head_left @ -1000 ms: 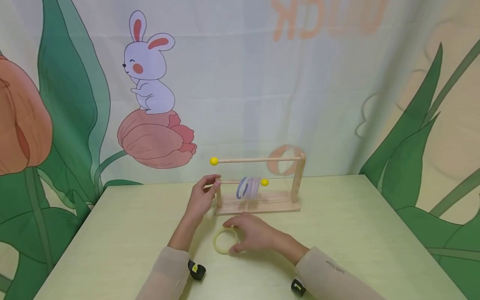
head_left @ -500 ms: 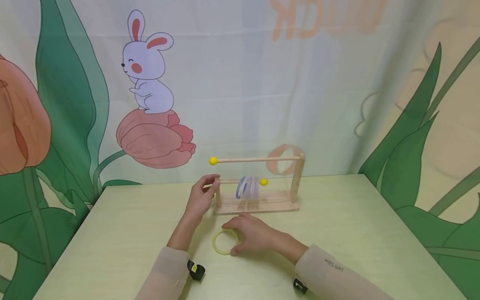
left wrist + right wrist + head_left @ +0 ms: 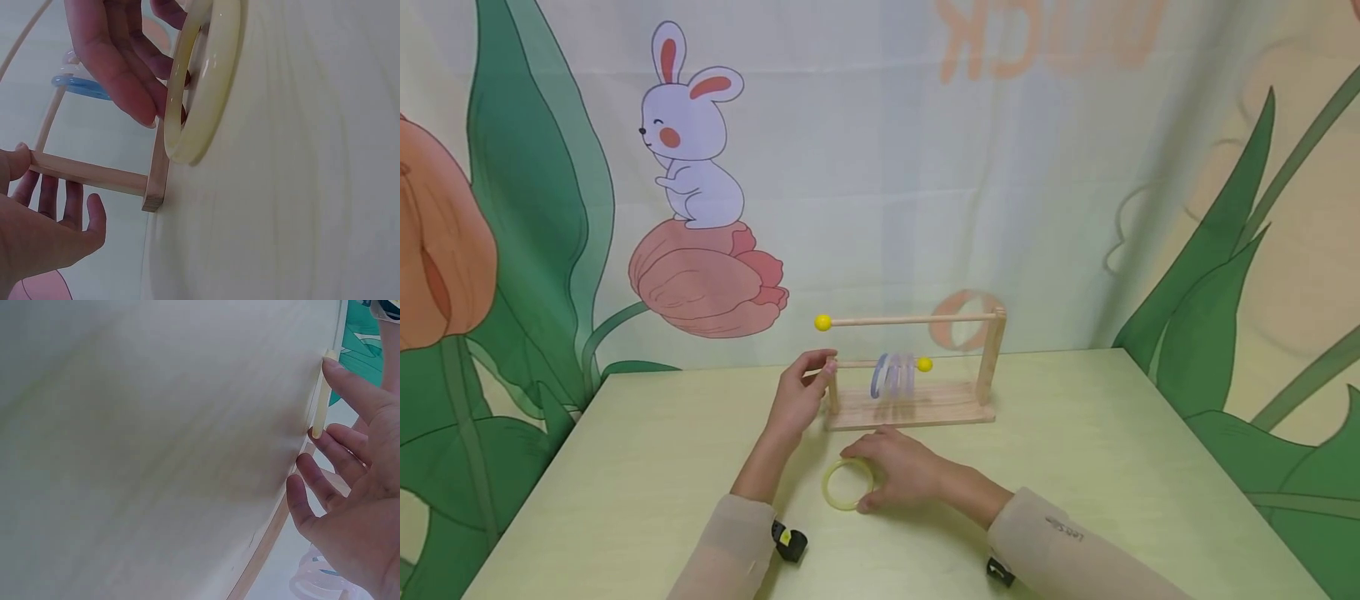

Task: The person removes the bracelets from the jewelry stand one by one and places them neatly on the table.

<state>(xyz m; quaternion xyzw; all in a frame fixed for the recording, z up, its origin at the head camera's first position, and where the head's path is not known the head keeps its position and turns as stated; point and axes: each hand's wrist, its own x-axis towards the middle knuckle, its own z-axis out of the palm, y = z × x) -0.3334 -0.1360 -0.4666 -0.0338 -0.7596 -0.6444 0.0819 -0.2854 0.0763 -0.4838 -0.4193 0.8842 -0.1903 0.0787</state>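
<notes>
Head view, table point(image 3: 1075, 475): In front of you, bearing a wooden rack point(image 3: 917, 408) towards the far edge and a yellow ring point(image 3: 825, 486) nearer you.
Head view, rack: A short post point(image 3: 832, 397) stands at the left end of its base, a tall post point(image 3: 989, 358) at the right. The upper rod point(image 3: 910, 320) reaches left, the lower rod point(image 3: 856, 364) right, each tipped with a yellow ball, seemingly a stop at the free end.
Head view, hung rings: A blue ring point(image 3: 876, 380) and pale rings point(image 3: 911, 377) circle the lower rod, which bears them.
Head view, left hand point(image 3: 800, 398): You grip the top of the short post, probably to steady the rack.
Head view, right hand point(image 3: 904, 469): You hold the yellow ring from its right side, in front of the rack, leaving its left side uncovered.
Left wrist view, grip: Your left thumb is on the post's near side, fingers behind, so the wood is braced from both sides.
Right wrist view, pinch: The yellow ring shows edge-on between thumb and fingertips, likely spanned this way for an even hold. Whether it touches the table, you cannot tell.
</notes>
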